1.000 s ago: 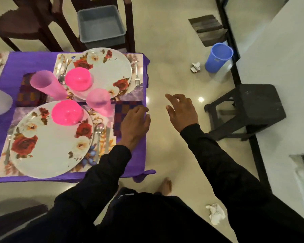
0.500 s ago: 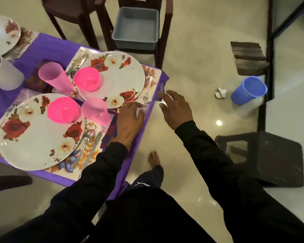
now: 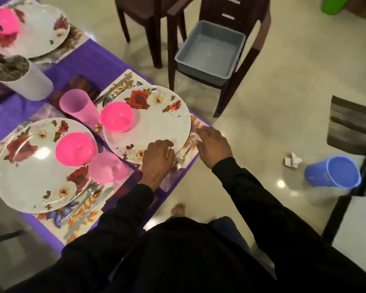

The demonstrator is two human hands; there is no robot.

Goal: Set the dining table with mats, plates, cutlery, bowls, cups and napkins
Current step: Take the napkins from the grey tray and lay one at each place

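Left hand [image 3: 156, 159]: fingers curled over near rim of plate [image 3: 156, 123], beside fork [image 3: 184, 153]; grip unclear. Right hand [image 3: 213, 144]: fingers loose and spread, holding nothing, over mat [image 3: 195, 123] at table corner. Plate on mat carries pink bowl [image 3: 117, 116]; pink cup [image 3: 77, 106] just beside.

The left hand [image 3: 156, 159] rests, fingers curled, on the near rim of a floral plate [image 3: 156, 123] at the table's [image 3: 21, 111] corner — a pink bowl [image 3: 117, 116] sits on the plate. The right hand [image 3: 213, 146], fingers relaxed, touches the mat [image 3: 195, 123] beside a fork [image 3: 183, 154] at the table's edge.
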